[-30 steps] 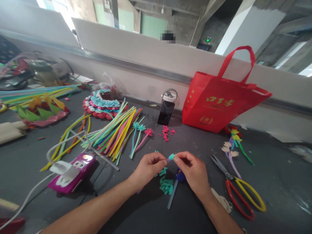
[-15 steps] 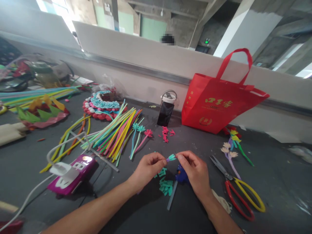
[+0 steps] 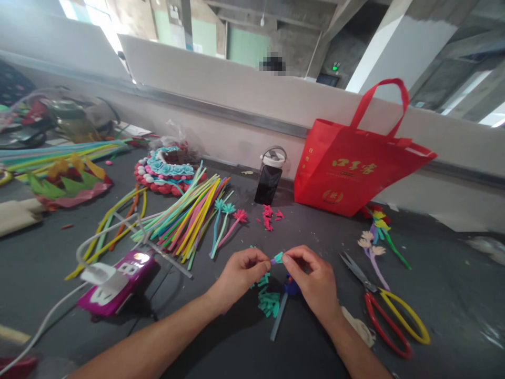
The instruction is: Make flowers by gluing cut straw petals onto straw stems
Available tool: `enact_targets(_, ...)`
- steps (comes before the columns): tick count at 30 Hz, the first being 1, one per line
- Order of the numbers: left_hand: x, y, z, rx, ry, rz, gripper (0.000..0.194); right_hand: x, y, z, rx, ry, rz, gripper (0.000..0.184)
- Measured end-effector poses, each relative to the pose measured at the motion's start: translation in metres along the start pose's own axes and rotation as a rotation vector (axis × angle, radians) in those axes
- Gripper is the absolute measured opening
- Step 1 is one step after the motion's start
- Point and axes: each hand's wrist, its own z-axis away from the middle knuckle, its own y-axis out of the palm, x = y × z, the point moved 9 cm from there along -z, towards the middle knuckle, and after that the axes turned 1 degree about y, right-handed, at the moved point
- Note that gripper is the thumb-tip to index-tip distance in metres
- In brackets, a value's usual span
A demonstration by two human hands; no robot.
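Note:
Between finger and thumb, my left hand (image 3: 245, 271) pinches the purple stem of a small pipe-cleaner flower (image 3: 278, 258) with teal petals. My right hand (image 3: 313, 273) has its fingertips closed at the petals' tips; whether a separate piece is in them is hidden. Below the hands lies a pile of short teal pipe-cleaner pieces (image 3: 269, 303). Partly covered by my right hand is a blue tool (image 3: 291, 286), seemingly a glue gun, with a translucent glue stick (image 3: 279, 318) sticking out toward me.
Scissors (image 3: 371, 287) with red and yellow handles lie right. A pipe-cleaner bundle (image 3: 189, 216), finished flowers (image 3: 228, 208) and a purple power strip (image 3: 118, 284) are left. Behind are red pieces (image 3: 268, 213), a phone (image 3: 268, 184) against a white-lidded container, and a red bag (image 3: 351, 168).
My right hand has moved slightly left, and its fingertips now meet the teal petals, which were partly clear of them before. My left hand has barely moved.

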Motion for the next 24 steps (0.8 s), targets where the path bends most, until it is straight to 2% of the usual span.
enact_targets(9, 0.001, 0.001, 0.0, 0.002, -0.009, 0.021, 0.029, 0.001, 0.002, 0.0, 0.008, 0.008, 0.018, 0.016)
enact_targets(12, 0.003, 0.0, 0.001, -0.01, -0.047, 0.117, 0.029, -0.001, -0.001, 0.001, 0.007, 0.031, -0.017, 0.019)
enact_targets(17, 0.006, 0.002, 0.003, 0.006, -0.123, 0.411, 0.029, -0.008, -0.011, 0.001, -0.072, 0.061, -0.07, 0.025)
enact_targets(20, 0.005, -0.001, 0.002, -0.011, -0.126, 0.485, 0.027, -0.015, -0.005, 0.0, -0.05, 0.065, -0.086, 0.026)
enact_targets(24, 0.002, -0.003, 0.001, -0.016, -0.098, 0.507, 0.026, -0.01, 0.004, 0.0, -0.04, -0.026, -0.081, 0.024)
